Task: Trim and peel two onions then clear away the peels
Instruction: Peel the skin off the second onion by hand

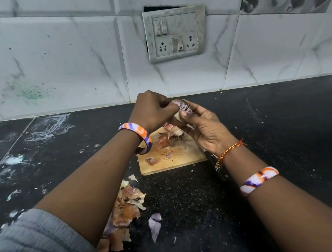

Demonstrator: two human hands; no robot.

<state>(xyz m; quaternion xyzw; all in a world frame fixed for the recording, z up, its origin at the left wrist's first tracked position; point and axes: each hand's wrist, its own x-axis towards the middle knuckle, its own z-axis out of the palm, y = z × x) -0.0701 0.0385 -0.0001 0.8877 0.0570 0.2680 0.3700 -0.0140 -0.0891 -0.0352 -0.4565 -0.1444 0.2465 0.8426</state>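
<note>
Presently both hands grasp 1 onion above the cutting board's far edge: left hand pinching its top, right hand cupping underneath. Peels litter the counter's near edge.

Wall switchboard above black countertop

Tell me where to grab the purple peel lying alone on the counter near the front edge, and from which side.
Pinch the purple peel at its broad upper end, coming from above and from the right. That end curls up off the black counter, so fingertips can get under it, while the lower tip lies thin and flat. The pile of brown peels and the left forearm crowd its left side.
</note>
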